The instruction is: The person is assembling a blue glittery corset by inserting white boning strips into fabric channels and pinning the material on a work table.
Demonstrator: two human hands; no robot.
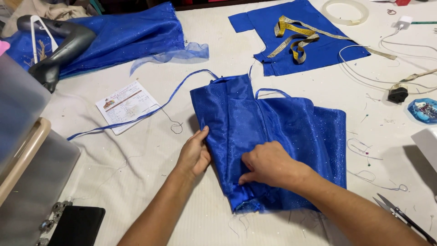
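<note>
The folded piece of shiny royal-blue glitter fabric (273, 136) lies in the middle of the white cloth-covered bench (136, 182), a little toward the near edge. The left hand (195, 154) grips its left folded edge, thumb on top and fingers under the fold. The right hand (268, 165) lies on top of it, fingers curled and pinching a pleat near the lower edge. To do this well, I think both hands should keep the layers flat and the edges even, because such smooth material slips easily.

A thin blue strap (136, 116) runs from the top of the fabric toward the left edge, over a printed paper card (125, 105). At the far side lies a flat blue fabric panel (296, 36) with a yellow measuring tape (293, 38) on it. Small black-handled thread snips (403, 216) lie at the near right corner, close to the right forearm. Loose threads are around the fabric and could catch under it
</note>
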